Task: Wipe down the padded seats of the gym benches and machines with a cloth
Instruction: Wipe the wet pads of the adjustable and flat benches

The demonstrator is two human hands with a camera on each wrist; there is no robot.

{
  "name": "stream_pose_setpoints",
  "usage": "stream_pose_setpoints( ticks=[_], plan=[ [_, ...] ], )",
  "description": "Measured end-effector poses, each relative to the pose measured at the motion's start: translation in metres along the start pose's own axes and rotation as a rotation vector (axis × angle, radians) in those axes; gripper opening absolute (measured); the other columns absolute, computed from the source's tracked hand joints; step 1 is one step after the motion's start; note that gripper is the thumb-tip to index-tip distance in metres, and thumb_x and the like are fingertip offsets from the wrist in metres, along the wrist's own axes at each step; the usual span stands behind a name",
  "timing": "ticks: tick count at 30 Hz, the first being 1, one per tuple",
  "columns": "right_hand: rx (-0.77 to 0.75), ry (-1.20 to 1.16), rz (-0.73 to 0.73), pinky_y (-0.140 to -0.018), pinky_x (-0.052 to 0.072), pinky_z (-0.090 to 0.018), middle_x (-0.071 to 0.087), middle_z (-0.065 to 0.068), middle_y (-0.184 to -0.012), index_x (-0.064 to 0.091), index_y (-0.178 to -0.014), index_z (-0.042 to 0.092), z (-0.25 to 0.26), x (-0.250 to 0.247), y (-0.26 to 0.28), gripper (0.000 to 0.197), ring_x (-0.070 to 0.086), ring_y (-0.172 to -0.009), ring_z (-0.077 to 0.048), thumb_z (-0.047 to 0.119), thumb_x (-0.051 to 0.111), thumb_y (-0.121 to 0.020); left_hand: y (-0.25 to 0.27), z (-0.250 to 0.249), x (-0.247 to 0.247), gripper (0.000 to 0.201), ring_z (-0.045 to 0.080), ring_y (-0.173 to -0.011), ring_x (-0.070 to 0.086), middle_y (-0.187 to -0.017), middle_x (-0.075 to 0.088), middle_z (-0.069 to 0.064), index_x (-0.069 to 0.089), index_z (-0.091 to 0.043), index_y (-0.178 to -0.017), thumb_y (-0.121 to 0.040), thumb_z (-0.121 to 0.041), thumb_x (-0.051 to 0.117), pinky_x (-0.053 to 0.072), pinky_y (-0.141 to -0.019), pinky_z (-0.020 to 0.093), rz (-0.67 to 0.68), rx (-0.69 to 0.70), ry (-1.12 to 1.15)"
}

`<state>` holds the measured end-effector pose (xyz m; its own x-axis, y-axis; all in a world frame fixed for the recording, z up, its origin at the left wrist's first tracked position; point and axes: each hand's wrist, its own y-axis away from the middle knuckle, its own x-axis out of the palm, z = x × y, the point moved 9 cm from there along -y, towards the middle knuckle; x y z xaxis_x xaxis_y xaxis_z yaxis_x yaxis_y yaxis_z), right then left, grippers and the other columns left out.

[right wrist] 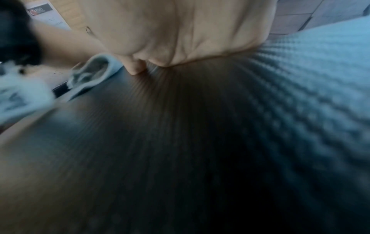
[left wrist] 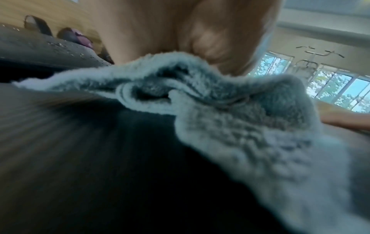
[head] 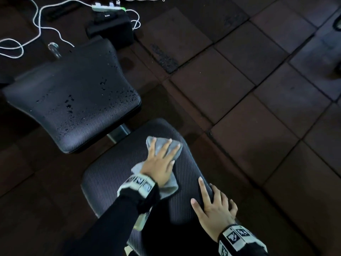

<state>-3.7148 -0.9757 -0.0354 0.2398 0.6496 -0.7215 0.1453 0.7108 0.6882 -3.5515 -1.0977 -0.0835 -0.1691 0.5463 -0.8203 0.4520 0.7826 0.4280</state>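
Two black textured padded seats show in the head view. The far pad (head: pixel 73 93) carries water droplets. On the near pad (head: pixel 110 182) my left hand (head: pixel 160 159) lies flat with fingers spread, pressing a crumpled grey cloth (head: pixel 169 189) onto it. My right hand (head: pixel 214 206) holds the near pad's right edge, thumb and index finger on top and the other fingers curled over the side. The left wrist view shows the cloth (left wrist: pixel 230 126) bunched under the palm (left wrist: pixel 160 28). In the right wrist view the palm (right wrist: pixel 190 31) sits on the pad (right wrist: pixel 180 142).
A metal post (head: pixel 118 133) joins the two pads. Beyond the far pad lie white cables (head: pixel 36 28), a power strip (head: pixel 108 7) and a black box (head: pixel 112 26). Dark rubber floor tiles (head: pixel 239 89) spread to the right. Windows and a machine frame (left wrist: pixel 312 63) show behind.
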Motion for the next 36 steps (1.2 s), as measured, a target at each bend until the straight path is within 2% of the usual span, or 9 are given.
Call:
stream_pose_setpoints(
  ticks=[3, 7, 10, 16, 19, 23, 27, 32, 36],
  plan=[
    [-0.009, -0.006, 0.013, -0.112, 0.008, -0.048, 0.005, 0.012, -0.155, -0.04, -0.12, 0.059, 0.0, 0.001, 0.0, 0.08, 0.013, -0.14, -0.014, 0.08, -0.036, -0.044, 0.046, 0.015, 0.011, 0.054, 0.041, -0.145, 0.007, -0.158, 0.021, 0.001, 0.019, -0.029, -0.152, -0.099, -0.039, 0.019, 0.009, -0.117, 0.058, -0.072, -0.015, 0.054],
    [-0.011, 0.0, 0.008, -0.112, 0.009, -0.048, 0.005, 0.011, -0.155, -0.042, -0.12, 0.058, 0.0, 0.0, 0.001, 0.082, 0.013, -0.14, -0.014, 0.076, -0.043, -0.04, 0.068, 0.072, 0.031, 0.055, 0.033, -0.148, 0.001, -0.161, 0.012, -0.002, -0.002, -0.032, -0.152, -0.099, -0.044, -0.005, 0.006, -0.116, 0.057, 0.013, -0.125, -0.02],
    [-0.014, -0.001, 0.016, -0.112, 0.008, -0.048, 0.005, 0.011, -0.155, -0.041, -0.12, 0.058, 0.002, -0.001, 0.001, 0.08, 0.012, -0.141, -0.015, 0.078, -0.04, -0.043, 0.046, 0.106, 0.031, 0.056, 0.037, -0.147, -0.001, -0.162, 0.006, -0.002, -0.022, -0.036, -0.147, -0.093, -0.049, -0.017, -0.003, -0.115, 0.058, 0.062, -0.27, 0.013],
    [0.0, -0.027, 0.03, -0.113, 0.005, -0.048, 0.004, 0.011, -0.156, -0.037, -0.123, 0.059, 0.001, -0.002, 0.002, 0.069, 0.01, -0.141, -0.015, 0.074, -0.018, -0.059, -0.038, 0.107, -0.012, 0.07, 0.044, -0.143, -0.012, -0.16, -0.014, -0.003, -0.001, -0.034, -0.153, -0.087, -0.055, -0.012, -0.011, -0.111, 0.064, 0.043, -0.476, 0.049],
    [0.0, -0.035, 0.029, -0.112, 0.004, -0.048, 0.005, 0.011, -0.156, -0.035, -0.125, 0.06, 0.001, -0.001, 0.003, 0.073, 0.01, -0.141, -0.015, 0.082, -0.02, -0.057, -0.059, 0.053, -0.037, 0.054, 0.049, -0.139, -0.018, -0.16, -0.014, -0.004, -0.002, -0.037, -0.152, -0.102, -0.041, 0.019, -0.008, -0.113, 0.059, 0.05, -0.412, 0.062],
    [0.017, -0.047, 0.031, -0.112, 0.005, -0.047, 0.006, 0.012, -0.155, -0.033, -0.125, 0.061, 0.001, -0.002, 0.001, 0.071, 0.01, -0.141, -0.014, 0.075, -0.017, -0.058, -0.046, -0.011, -0.033, 0.055, 0.045, -0.141, -0.019, -0.161, -0.003, -0.002, 0.004, -0.037, -0.152, -0.102, -0.034, 0.028, -0.009, -0.116, 0.054, 0.009, -0.136, 0.023],
    [0.006, -0.042, 0.035, -0.112, 0.006, -0.047, 0.004, 0.012, -0.155, -0.035, -0.124, 0.06, 0.0, -0.002, 0.001, 0.083, 0.009, -0.141, -0.015, 0.082, -0.032, -0.044, 0.009, -0.019, -0.011, 0.058, 0.037, -0.145, -0.012, -0.16, 0.011, -0.004, 0.011, -0.039, -0.151, -0.093, -0.044, 0.012, -0.008, -0.118, 0.045, -0.055, -0.045, 0.09],
    [-0.001, -0.035, 0.037, -0.112, 0.005, -0.05, 0.005, 0.011, -0.155, -0.037, -0.124, 0.059, -0.002, 0.001, 0.001, 0.087, 0.009, -0.141, -0.017, 0.077, -0.042, -0.039, 0.069, 0.007, 0.001, 0.059, 0.029, -0.145, -0.019, -0.16, 0.007, -0.009, 0.01, -0.045, -0.147, -0.088, -0.05, 0.008, -0.009, -0.111, 0.035, -0.072, -0.18, 0.197],
    [-0.013, -0.064, 0.059, -0.112, 0.004, -0.049, 0.004, 0.013, -0.155, -0.03, -0.128, 0.061, -0.002, -0.003, 0.003, 0.085, 0.007, -0.141, -0.015, 0.085, -0.027, -0.046, 0.059, -0.018, 0.002, 0.075, 0.033, -0.132, -0.043, -0.158, -0.019, -0.004, -0.009, -0.037, -0.149, -0.077, -0.054, -0.011, -0.016, -0.112, 0.047, -0.014, -0.229, 0.21]
  ],
)
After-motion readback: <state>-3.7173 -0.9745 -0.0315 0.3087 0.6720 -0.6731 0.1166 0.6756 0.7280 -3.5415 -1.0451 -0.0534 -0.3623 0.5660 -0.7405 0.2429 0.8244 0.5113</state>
